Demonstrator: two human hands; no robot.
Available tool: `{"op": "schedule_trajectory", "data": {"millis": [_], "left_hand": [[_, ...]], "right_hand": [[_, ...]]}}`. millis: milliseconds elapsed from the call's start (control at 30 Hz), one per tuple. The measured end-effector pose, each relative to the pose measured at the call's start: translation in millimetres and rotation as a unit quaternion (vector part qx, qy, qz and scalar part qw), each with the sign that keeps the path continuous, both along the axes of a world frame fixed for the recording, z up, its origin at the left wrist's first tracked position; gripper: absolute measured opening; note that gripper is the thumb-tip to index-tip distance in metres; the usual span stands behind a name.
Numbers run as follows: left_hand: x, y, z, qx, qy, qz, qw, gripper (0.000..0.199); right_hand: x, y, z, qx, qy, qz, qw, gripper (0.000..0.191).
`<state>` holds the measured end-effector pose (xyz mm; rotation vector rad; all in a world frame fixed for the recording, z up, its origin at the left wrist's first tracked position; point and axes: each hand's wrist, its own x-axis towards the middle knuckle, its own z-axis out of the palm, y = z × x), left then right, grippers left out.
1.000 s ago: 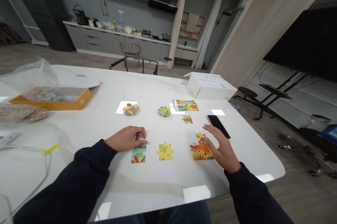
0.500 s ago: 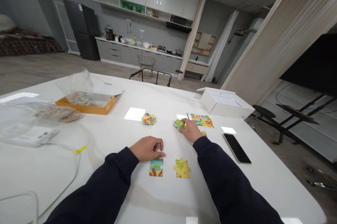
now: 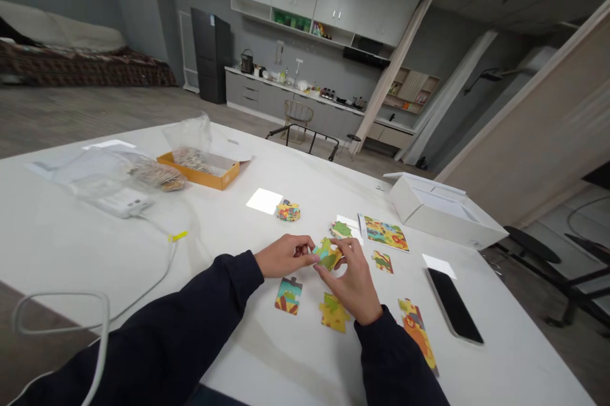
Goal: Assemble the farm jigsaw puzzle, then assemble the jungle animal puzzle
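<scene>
Lifted off the tabletop since the earlier frame: a small green-and-yellow cardboard jigsaw piece (image 3: 328, 254), possibly several pieces pressed together, held in the air between both hands. Exact count hidden behind the fingers.

Left hand (image 3: 284, 255) curled in from the left, its thumb and forefinger pinching the near edge. Right hand (image 3: 351, 284) angled over from the right, its thumb and fingertips pinching the far side. Neither hand spread, neither palm on the table.

Directly below the hands, on the white stone tabletop (image 3: 90, 253): a rectangular blue-and-orange cardboard piece with a frog picture (image 3: 288, 296) and a knobbed yellow cardboard piece with green markings (image 3: 333, 312). Just ahead of the right hand, a small green-and-white cardboard piece (image 3: 341, 229). Farther ahead of the left hand, a round multicoloured pile of cardboard pieces (image 3: 288, 210). Right of the right forearm, a long orange-and-yellow strip of joined cardboard pieces (image 3: 417, 335), almost touching the sleeve.

Main risk: a slip from the fingertips, caused by so small a grip area, with the piece dropping onto those below and scattering them. Second risk: a knocked-apart orange-and-yellow strip, caused by any sideways sweep of the dark sleeve. Also possible: a wrong pairing, caused by fingers covering the printed picture and edges.
</scene>
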<state>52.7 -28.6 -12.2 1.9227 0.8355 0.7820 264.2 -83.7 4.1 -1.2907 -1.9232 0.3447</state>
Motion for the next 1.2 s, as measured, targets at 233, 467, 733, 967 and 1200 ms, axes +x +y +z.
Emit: {"op": "schedule_trajectory", "data": {"millis": [233,467,733,967,1200], "left_hand": [[10.7,2.6,-4.0,-0.057,-0.116,0.088,0.988,0.042],[15.2,-2.4,0.3,-0.074,-0.139,0.084,0.984,0.044],[16.2,-9.7,-1.2,-0.004,-0.135,0.054,0.989,0.049],[12.2,-14.8,8.1,0.179,-0.046,0.03,0.982,0.037],[10.3,-13.2,7.9,0.197,-0.047,0.024,0.979,0.044]], "right_hand": [[4.8,5.9,-4.6,-0.139,0.141,0.031,0.98,0.031],[8.6,10.0,-10.2,-0.215,0.263,0.039,0.94,0.039],[8.4,10.5,-6.6,-0.231,0.282,0.048,0.93,0.045],[10.2,11.4,-6.1,-0.221,0.295,0.019,0.929,0.05],[10.5,9.7,-3.6,-0.239,0.279,0.029,0.93,0.051]]}}
